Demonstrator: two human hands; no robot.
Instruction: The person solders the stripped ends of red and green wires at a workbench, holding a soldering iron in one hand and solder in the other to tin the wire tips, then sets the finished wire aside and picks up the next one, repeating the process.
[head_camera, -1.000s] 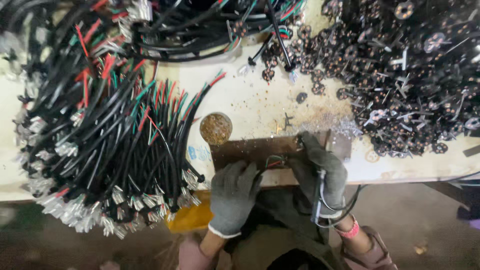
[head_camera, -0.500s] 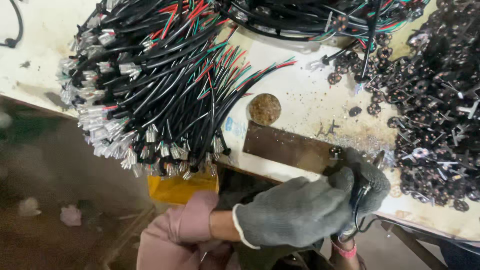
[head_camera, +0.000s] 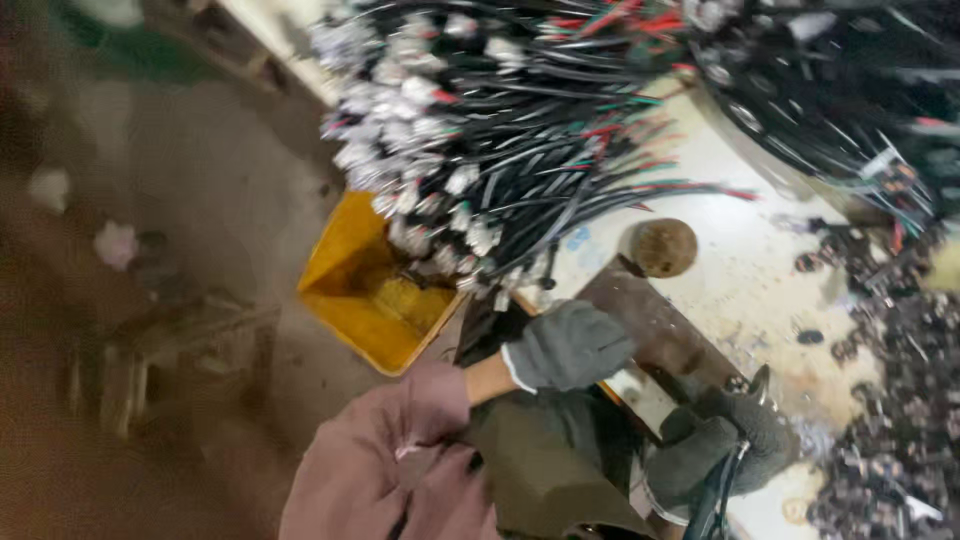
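Head view: my left hand (head_camera: 566, 346), grey-gloved, fingers curled, rests on the table (head_camera: 740, 270) edge beside a dark metal plate (head_camera: 650, 325). My right hand (head_camera: 720, 450) grips a black cable (head_camera: 722, 490) by the plate. Wire bundle (head_camera: 500, 150) above; yellow bin (head_camera: 375, 290) below it

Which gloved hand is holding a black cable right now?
The right hand, lower right at the table edge, grips the black cable. The left hand rests by the metal plate, holding no cable.
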